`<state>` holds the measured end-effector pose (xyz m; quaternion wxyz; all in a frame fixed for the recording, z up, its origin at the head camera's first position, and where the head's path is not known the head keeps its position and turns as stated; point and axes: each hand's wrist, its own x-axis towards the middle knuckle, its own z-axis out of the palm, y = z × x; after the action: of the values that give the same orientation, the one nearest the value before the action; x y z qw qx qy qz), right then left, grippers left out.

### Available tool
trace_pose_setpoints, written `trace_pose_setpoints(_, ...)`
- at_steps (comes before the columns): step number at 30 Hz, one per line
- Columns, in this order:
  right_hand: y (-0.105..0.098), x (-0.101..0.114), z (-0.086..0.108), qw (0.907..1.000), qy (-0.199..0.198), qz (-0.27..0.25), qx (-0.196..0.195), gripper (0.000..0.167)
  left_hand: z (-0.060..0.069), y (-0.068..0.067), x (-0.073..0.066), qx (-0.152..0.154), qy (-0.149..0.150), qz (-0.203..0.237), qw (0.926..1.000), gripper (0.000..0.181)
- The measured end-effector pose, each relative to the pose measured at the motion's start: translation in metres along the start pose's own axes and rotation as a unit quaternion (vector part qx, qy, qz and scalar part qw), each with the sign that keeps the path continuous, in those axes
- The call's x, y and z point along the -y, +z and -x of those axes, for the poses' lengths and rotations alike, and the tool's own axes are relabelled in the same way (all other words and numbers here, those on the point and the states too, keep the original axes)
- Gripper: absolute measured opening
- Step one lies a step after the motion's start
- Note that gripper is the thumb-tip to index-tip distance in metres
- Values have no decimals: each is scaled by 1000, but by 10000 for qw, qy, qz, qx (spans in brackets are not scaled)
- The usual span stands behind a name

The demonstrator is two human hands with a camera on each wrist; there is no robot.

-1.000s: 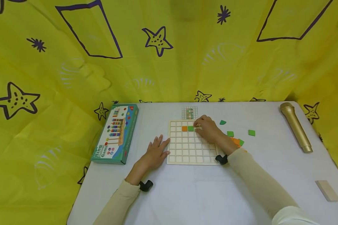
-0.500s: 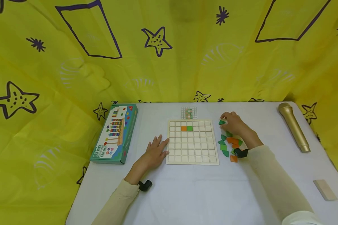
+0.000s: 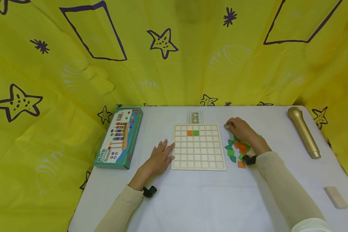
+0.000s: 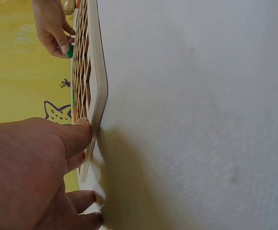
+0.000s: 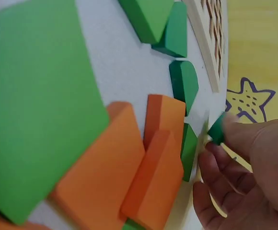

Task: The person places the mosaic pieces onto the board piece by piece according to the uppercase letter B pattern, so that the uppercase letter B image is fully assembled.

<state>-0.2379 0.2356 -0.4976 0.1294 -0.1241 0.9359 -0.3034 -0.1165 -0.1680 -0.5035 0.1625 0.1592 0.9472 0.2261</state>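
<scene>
A pale wooden grid board (image 3: 207,151) lies in the middle of the table. In one of its upper rows, an orange square tile (image 3: 189,132) and a green square tile (image 3: 196,132) sit side by side. The left hand (image 3: 159,158) rests at the board's left edge with its fingers spread, the thumb on the rim in the left wrist view. Right of the board, the right hand (image 3: 243,130) pinches a small dark green tile (image 5: 216,130) between thumb and fingers. Below that hand lie loose tiles, among them an orange tile (image 3: 241,164) and a green leaf-shaped tile (image 3: 228,147).
Behind the board lies a small pattern card (image 3: 195,117). A boxed game (image 3: 116,138) is at the left, a gold microphone (image 3: 304,132) at the right, and a pale wooden block (image 3: 335,197) near the right edge. A yellow curtain (image 3: 191,64) hangs behind.
The right hand has gone from the board's upper right to the right of the board, where it has taken hold of a dark green tile. The left hand has stayed put.
</scene>
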Motion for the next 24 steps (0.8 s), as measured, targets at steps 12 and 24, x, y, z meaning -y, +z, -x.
trace_pose_setpoints(12, -7, -3, -2, 9991, 167, -361, 121, 44, 0, -1, 0, -6, -5, -4, 10000, 59)
trace_pose_setpoints(24, 2, -1, -3, 9986, 280, -453, 10, 36, -1, 1, 0, 12, -20, -28, 10000, 59)
